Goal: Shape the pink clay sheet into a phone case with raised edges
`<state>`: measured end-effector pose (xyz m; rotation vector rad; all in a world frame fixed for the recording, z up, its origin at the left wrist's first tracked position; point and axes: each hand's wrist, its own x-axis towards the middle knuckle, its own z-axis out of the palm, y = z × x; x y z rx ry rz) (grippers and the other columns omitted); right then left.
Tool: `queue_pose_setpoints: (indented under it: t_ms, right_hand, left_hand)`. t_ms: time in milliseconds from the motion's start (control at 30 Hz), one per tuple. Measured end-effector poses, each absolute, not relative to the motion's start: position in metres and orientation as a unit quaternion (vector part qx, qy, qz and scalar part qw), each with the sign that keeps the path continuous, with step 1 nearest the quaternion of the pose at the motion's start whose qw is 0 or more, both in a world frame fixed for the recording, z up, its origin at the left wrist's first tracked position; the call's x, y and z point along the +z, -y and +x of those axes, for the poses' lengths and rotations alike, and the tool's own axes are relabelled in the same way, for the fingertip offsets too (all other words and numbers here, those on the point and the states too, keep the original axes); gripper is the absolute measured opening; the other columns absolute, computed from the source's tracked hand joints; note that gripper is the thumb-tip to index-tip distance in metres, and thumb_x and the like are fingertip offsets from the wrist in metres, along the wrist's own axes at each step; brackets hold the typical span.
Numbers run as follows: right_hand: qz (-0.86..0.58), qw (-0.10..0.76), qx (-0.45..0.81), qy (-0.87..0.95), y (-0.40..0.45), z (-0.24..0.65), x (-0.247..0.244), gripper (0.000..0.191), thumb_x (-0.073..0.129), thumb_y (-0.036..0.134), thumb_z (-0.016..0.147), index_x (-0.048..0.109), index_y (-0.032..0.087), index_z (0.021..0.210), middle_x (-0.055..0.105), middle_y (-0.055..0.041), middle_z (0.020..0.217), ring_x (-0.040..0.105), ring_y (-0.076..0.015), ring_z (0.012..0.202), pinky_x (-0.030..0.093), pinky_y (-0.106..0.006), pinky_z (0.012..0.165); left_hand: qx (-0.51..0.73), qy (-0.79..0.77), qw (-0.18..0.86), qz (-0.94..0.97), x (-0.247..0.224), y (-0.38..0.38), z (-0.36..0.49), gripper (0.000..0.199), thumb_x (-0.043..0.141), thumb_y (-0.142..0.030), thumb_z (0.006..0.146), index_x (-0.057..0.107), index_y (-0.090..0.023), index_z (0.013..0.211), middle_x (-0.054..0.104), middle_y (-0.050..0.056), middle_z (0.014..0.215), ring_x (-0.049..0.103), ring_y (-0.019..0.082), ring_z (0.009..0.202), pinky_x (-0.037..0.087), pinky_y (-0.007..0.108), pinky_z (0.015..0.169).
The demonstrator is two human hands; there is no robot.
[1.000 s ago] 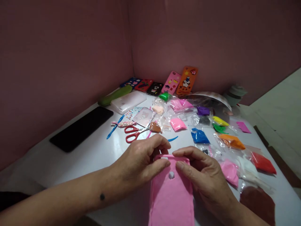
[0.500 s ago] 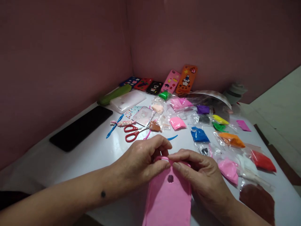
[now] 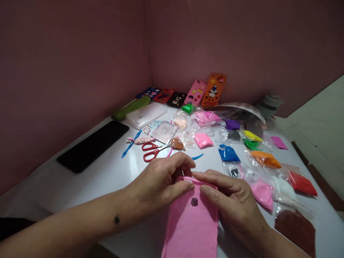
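Note:
A pink clay-covered phone case (image 3: 192, 229) with a small round dark hole near its top edge is held upright at the lower middle. My left hand (image 3: 166, 181) pinches the top edge left of centre, thumb on the near face. On the right part of the same edge, my right hand (image 3: 231, 199) grips with thumb in front and index finger along the top. Their fingertips are close together. A thin raised pink rim runs along the top of the case. The fingers behind the case are partly hidden.
Red scissors (image 3: 152, 154), a blue tool (image 3: 131, 143) and a black phone (image 3: 94, 145) lie left. Bagged coloured clay, including a blue piece (image 3: 228, 153) and a red piece (image 3: 302, 183), spreads right. Decorated cases, one orange (image 3: 214, 89), stand near the pink wall (image 3: 215, 43).
My right thumb has shifted slightly right along the top edge, and the left fingertips have moved a little. The pink rim between the hands now lies flatter.

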<state>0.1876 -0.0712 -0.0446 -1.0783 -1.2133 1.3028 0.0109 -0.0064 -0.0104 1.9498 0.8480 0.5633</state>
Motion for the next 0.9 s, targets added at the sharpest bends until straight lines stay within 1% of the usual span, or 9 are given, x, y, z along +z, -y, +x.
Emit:
queue_pose_setpoints:
  t_ms: [100, 233, 300, 400, 433, 600, 667, 800, 900]
  right_hand:
    - [-0.450, 0.501, 0.524, 0.522, 0.071, 0.189, -0.045, 0.015, 0.067, 0.028, 0.084, 0.074, 0.032, 0.095, 0.068, -0.0036, 0.093, 0.061, -0.0167, 0.085, 0.049, -0.027, 0.072]
    - [-0.448, 0.495, 0.519, 0.534, 0.071, 0.190, -0.045, 0.016, 0.065, 0.030, 0.085, 0.074, 0.032, 0.097, 0.067, -0.0041, 0.093, 0.060, -0.0169, 0.085, 0.048, -0.028, 0.071]
    - [-0.443, 0.496, 0.529, 0.528, 0.072, 0.190, -0.045, 0.016, 0.066, 0.029, 0.084, 0.074, 0.032, 0.098, 0.068, -0.0039, 0.096, 0.060, -0.0171, 0.088, 0.048, -0.028, 0.074]
    - [-0.422, 0.503, 0.586, 0.475, 0.072, 0.187, -0.045, 0.022, 0.070, 0.025, 0.080, 0.072, 0.031, 0.101, 0.068, -0.0039, 0.103, 0.061, -0.0187, 0.096, 0.049, -0.030, 0.082]
    - [-0.415, 0.505, 0.609, 0.450, 0.072, 0.186, -0.045, 0.025, 0.071, 0.024, 0.078, 0.072, 0.031, 0.102, 0.068, -0.0039, 0.104, 0.061, -0.0188, 0.095, 0.049, -0.030, 0.082]
    - [-0.401, 0.518, 0.646, 0.392, 0.071, 0.186, -0.048, 0.023, 0.074, 0.023, 0.076, 0.071, 0.028, 0.098, 0.069, -0.0025, 0.096, 0.062, -0.0135, 0.080, 0.049, -0.024, 0.071]
    - [-0.399, 0.522, 0.648, 0.386, 0.070, 0.187, -0.049, 0.023, 0.075, 0.023, 0.076, 0.071, 0.027, 0.098, 0.069, -0.0026, 0.094, 0.062, -0.0130, 0.079, 0.048, -0.023, 0.072]
    - [-0.402, 0.524, 0.654, 0.370, 0.070, 0.186, -0.048, 0.020, 0.074, 0.023, 0.077, 0.071, 0.025, 0.097, 0.069, -0.0030, 0.090, 0.061, -0.0125, 0.078, 0.048, -0.022, 0.072]
    - [-0.390, 0.544, 0.648, 0.363, 0.069, 0.183, -0.047, 0.021, 0.075, 0.021, 0.076, 0.069, 0.026, 0.095, 0.067, -0.0004, 0.089, 0.060, -0.0106, 0.074, 0.049, -0.021, 0.069]
  left_hand:
    - [0.234, -0.335, 0.458, 0.789, -0.012, 0.006, 0.011, 0.008, 0.057, -0.014, 0.076, 0.055, -0.017, 0.084, 0.053, -0.004, 0.070, 0.046, 0.008, 0.059, 0.037, 0.021, 0.053]
    - [0.231, -0.337, 0.466, 0.785, -0.011, 0.007, 0.010, 0.010, 0.057, -0.013, 0.075, 0.056, -0.017, 0.084, 0.053, -0.004, 0.070, 0.047, 0.008, 0.059, 0.038, 0.021, 0.053]
    - [0.224, -0.341, 0.469, 0.783, -0.010, 0.007, 0.010, 0.010, 0.057, -0.014, 0.076, 0.056, -0.017, 0.085, 0.054, -0.003, 0.071, 0.047, 0.009, 0.060, 0.038, 0.022, 0.054]
    - [0.219, -0.353, 0.469, 0.780, -0.009, 0.007, 0.011, 0.010, 0.058, -0.017, 0.077, 0.057, -0.016, 0.087, 0.056, -0.002, 0.074, 0.049, 0.010, 0.063, 0.040, 0.023, 0.056]
    - [0.220, -0.357, 0.471, 0.777, -0.008, 0.007, 0.011, 0.010, 0.058, -0.018, 0.078, 0.057, -0.016, 0.088, 0.056, -0.001, 0.074, 0.050, 0.011, 0.064, 0.040, 0.023, 0.057]
    - [0.237, -0.361, 0.478, 0.765, -0.005, 0.007, 0.010, 0.010, 0.060, -0.024, 0.081, 0.058, -0.016, 0.086, 0.057, -0.001, 0.075, 0.051, 0.010, 0.065, 0.041, 0.022, 0.058]
    - [0.238, -0.357, 0.451, 0.783, -0.005, 0.007, 0.010, 0.006, 0.057, -0.021, 0.083, 0.059, -0.016, 0.085, 0.059, -0.001, 0.076, 0.053, 0.010, 0.067, 0.042, 0.021, 0.060]
    - [0.269, -0.336, 0.349, 0.833, -0.010, 0.007, 0.010, 0.006, 0.056, -0.016, 0.083, 0.062, -0.016, 0.082, 0.060, 0.000, 0.075, 0.054, 0.009, 0.068, 0.040, 0.020, 0.060]
    - [0.292, -0.318, 0.319, 0.844, -0.017, 0.006, 0.010, 0.007, 0.055, -0.015, 0.083, 0.061, -0.015, 0.080, 0.059, -0.001, 0.072, 0.051, 0.009, 0.065, 0.039, 0.020, 0.058]
